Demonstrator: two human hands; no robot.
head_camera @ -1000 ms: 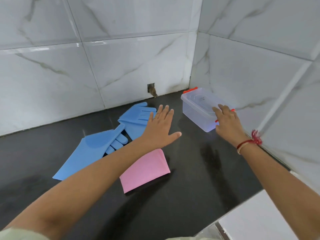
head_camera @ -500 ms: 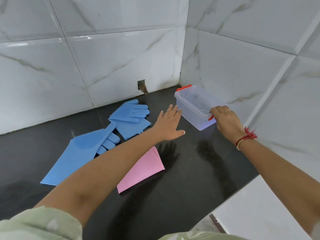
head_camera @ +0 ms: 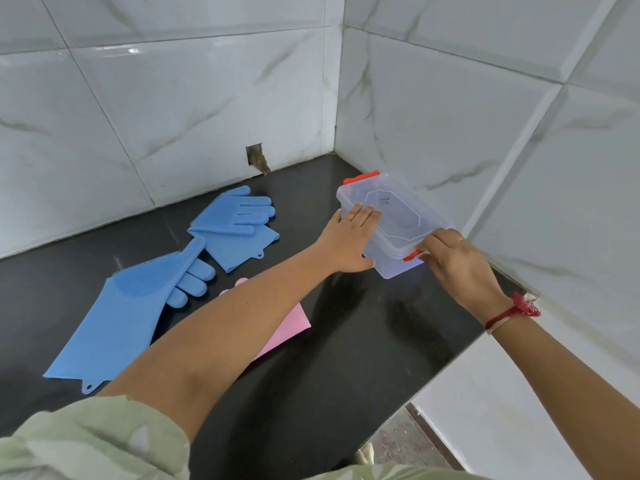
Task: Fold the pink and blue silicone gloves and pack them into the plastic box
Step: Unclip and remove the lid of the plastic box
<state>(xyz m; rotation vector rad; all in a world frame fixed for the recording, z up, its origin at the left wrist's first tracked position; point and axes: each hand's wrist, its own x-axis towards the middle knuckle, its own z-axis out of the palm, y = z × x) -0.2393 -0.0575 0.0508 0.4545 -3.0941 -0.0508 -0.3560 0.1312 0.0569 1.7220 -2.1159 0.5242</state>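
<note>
A clear plastic box (head_camera: 398,216) with its lid on and orange clips stands on the black counter near the corner of the walls. My left hand (head_camera: 349,240) lies flat against its left side and lid edge. My right hand (head_camera: 453,261) grips the near end at the orange clip (head_camera: 412,256). One blue glove (head_camera: 124,306) lies spread out at the left with its fingers partly folded under. A second blue glove (head_camera: 239,225) lies folded behind it. The pink glove (head_camera: 291,323) is mostly hidden under my left forearm.
The black counter (head_camera: 363,341) ends at a near edge at the lower right, with white tile (head_camera: 485,410) below it. White marble-look tiled walls close in the back and the right. A small hole (head_camera: 255,157) is in the back wall.
My left hand has moved right from above the gloves onto the side of the box. My right hand has slid down from the lid to the near orange clip.
</note>
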